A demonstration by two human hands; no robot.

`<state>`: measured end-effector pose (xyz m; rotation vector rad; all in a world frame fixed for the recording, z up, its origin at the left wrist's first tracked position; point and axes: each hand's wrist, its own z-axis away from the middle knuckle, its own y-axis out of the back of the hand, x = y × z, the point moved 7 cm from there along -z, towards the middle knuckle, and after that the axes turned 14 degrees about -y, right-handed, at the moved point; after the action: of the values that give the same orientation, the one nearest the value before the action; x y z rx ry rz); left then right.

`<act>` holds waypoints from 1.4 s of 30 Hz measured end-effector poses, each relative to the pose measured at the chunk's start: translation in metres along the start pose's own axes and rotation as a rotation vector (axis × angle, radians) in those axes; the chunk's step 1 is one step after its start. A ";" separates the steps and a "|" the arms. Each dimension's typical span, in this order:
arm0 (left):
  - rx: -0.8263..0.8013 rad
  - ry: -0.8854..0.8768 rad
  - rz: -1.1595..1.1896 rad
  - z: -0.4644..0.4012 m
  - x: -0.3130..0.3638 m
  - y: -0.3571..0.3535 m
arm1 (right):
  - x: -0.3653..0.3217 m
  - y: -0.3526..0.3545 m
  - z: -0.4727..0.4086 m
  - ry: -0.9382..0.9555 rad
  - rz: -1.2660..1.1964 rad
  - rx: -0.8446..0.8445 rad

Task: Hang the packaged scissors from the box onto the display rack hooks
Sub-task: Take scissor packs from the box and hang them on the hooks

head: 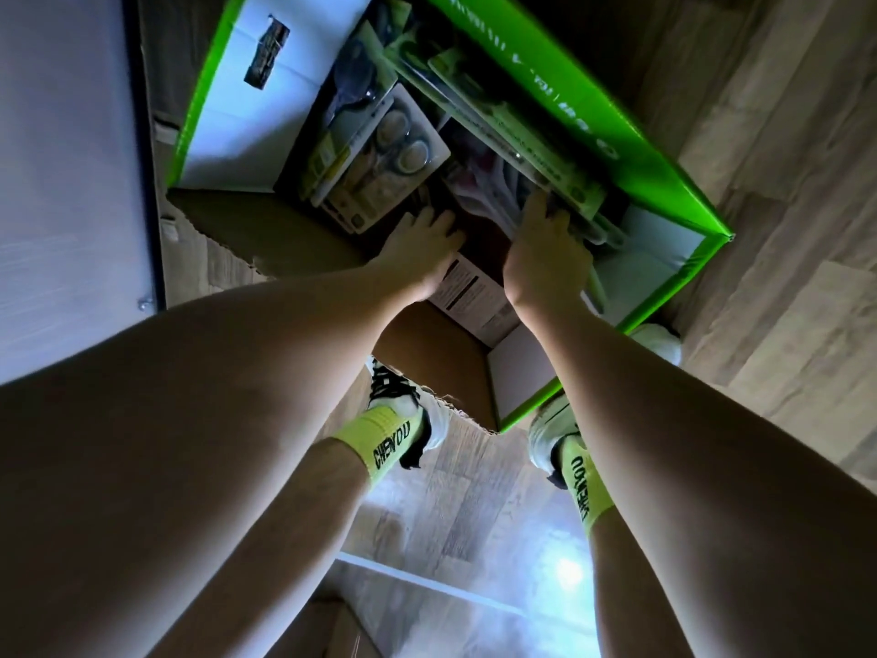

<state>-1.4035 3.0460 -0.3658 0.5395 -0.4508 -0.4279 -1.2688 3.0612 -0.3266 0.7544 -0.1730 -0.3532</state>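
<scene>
We look straight down into a large open box with bright green outer walls and white inner flaps, standing on a pale wood-plank floor. Inside it lie the packaged scissors, flat blister cards stacked and leaning at angles: one pile toward the left of the box, a long row propped along the green far wall, and a looser bundle in the dim middle.

Our right hand reaches down into the box with its fingers curled over the near edge of that middle bundle, gripping the packs there; exactly how many it has hold of we cannot tell in the shadow. Our left hand is beside it, a little to the left, knuckles up and fingers bent down toward the bottom of the box just below the left pile. Whether it grips anything we cannot tell, as the fingertips are lost in the dark. Both forearms stretch down from the bottom of the view, bare, nearly parallel.

A white printed sheet lies between the two wrists, against the near inside of the box. A brown cardboard flap folds out toward us.

Below the box we see our feet in pale shoes and yellow-green socks with black lettering. A white panel with a dark edge runs along the left side. The floor near the bottom shows a bright reflected glare.
</scene>
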 end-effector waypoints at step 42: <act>0.206 0.231 0.166 0.360 0.126 0.308 | 0.017 0.319 0.295 0.213 -0.188 -0.181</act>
<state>-1.4019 3.0827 0.1230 0.7355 -0.3158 -0.1575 -1.2550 3.0815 0.1082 0.6252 0.1308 -0.4571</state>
